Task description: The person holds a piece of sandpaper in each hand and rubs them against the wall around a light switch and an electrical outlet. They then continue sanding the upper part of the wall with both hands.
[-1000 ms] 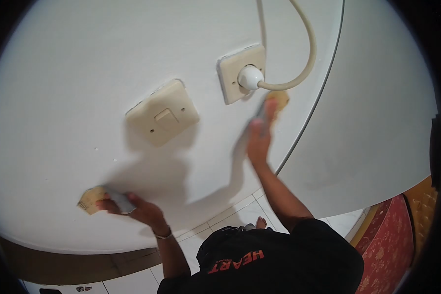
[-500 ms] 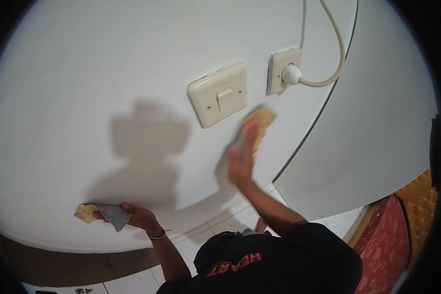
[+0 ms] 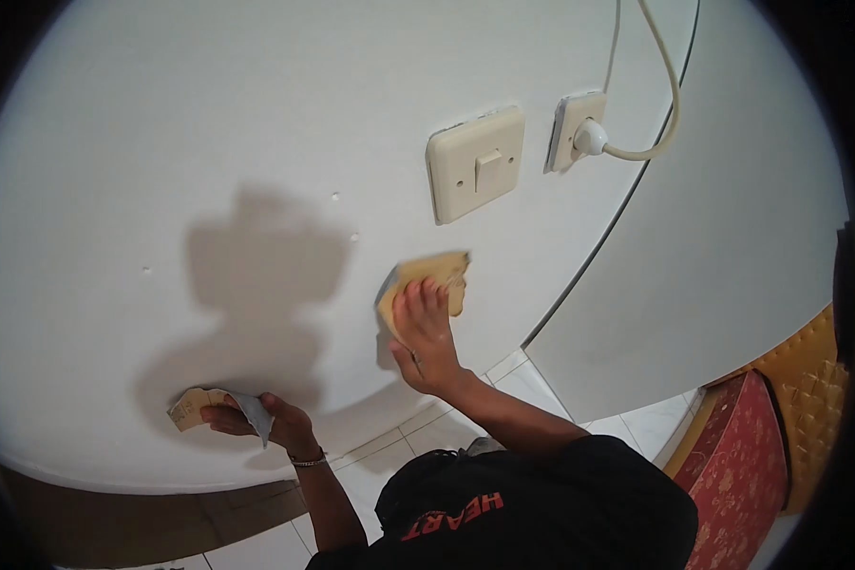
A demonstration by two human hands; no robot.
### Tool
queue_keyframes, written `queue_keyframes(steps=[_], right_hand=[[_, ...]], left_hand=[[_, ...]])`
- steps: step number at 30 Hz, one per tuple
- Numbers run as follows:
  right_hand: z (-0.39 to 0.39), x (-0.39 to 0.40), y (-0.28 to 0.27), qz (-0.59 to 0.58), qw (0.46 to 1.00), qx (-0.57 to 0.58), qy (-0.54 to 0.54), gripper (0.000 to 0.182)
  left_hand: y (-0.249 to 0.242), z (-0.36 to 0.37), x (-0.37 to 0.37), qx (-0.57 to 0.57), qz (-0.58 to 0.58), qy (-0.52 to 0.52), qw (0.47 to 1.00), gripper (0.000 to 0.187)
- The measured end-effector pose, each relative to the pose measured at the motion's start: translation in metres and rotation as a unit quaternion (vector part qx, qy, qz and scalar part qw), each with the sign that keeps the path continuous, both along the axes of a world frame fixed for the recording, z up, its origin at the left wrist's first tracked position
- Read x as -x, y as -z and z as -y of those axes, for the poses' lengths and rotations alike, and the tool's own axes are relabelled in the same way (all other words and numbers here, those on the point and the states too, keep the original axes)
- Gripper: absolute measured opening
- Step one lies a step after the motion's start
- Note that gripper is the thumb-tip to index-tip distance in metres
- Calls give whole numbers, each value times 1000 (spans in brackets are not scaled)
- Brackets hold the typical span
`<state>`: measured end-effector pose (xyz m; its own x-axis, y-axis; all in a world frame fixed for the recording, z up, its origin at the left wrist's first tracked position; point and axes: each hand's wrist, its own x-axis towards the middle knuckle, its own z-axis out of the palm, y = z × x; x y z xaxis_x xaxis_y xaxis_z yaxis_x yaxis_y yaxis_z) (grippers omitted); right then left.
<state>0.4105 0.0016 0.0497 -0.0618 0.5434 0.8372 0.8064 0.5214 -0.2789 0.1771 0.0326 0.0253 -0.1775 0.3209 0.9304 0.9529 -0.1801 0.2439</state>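
My right hand point(image 3: 427, 337) presses a yellowish sheet of sandpaper point(image 3: 451, 273) flat against the white wall point(image 3: 285, 123), below the light switch point(image 3: 475, 164). Its fingers lie together on the sheet, with the thumb at the lower left edge. Low on the left, my left hand point(image 3: 280, 421), with a bracelet at the wrist, holds a folded piece of sandpaper point(image 3: 195, 407). The piece shows a tan printed back and a grey face, and its fingers are partly hidden in the fold.
A socket point(image 3: 562, 133) with a white plug point(image 3: 590, 137) and a looping cable point(image 3: 673, 114) is right of the switch. A grey panel point(image 3: 712, 247) stands at the right. Below are floor tiles point(image 3: 532, 389) and a red patterned mattress point(image 3: 736, 465).
My right hand has moved left and down with its sandpaper, away from the socket. The view has shifted, so the switch appears further right. My left hand still holds its piece.
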Motion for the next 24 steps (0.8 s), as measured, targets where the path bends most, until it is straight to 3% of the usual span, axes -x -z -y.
queue_keyframes(steps=[3,5,6,7,9,11,12,13,14,15,17,21,24], right_hand=[[-6,-42,54,-2,999,10,52,56],[-11,-80,48,-92,986,8,135,57],[-16,-86,27,-223,970,-20,94,57],[-18,-92,5,-352,934,-43,50,57],[-21,-96,-17,-357,931,-52,51,57],[-29,-99,-19,-362,929,-67,43,56],[-27,-99,-10,-313,947,-50,56,56],[-25,-100,3,-261,962,-34,69,55],[-25,-106,16,-227,971,-28,67,55],[-23,-115,23,-225,972,-27,54,55],[-23,-133,32,-108,991,14,77,55],[-25,-151,36,-119,992,16,45,55],[-27,-154,39,-106,994,-8,35,56]], left_hand=[[2,3,7,50,-1,-49,998,75],[1,-3,12,-16,172,89,981,70],[-15,5,3,-30,285,176,942,74],[-30,8,-7,-33,288,171,942,74],[-53,13,-26,-56,310,128,940,74],[-39,1,-46,-68,242,69,965,71],[-43,6,-65,14,104,2,994,72],[-36,7,-88,20,88,132,987,69],[-34,14,-108,104,-93,-1,990,68],[-18,9,-119,122,-106,76,984,62],[-29,-7,-135,37,-63,83,994,64],[-114,-19,-151,-32,-39,82,995,62],[-135,-27,-154,-77,-15,52,996,57]])
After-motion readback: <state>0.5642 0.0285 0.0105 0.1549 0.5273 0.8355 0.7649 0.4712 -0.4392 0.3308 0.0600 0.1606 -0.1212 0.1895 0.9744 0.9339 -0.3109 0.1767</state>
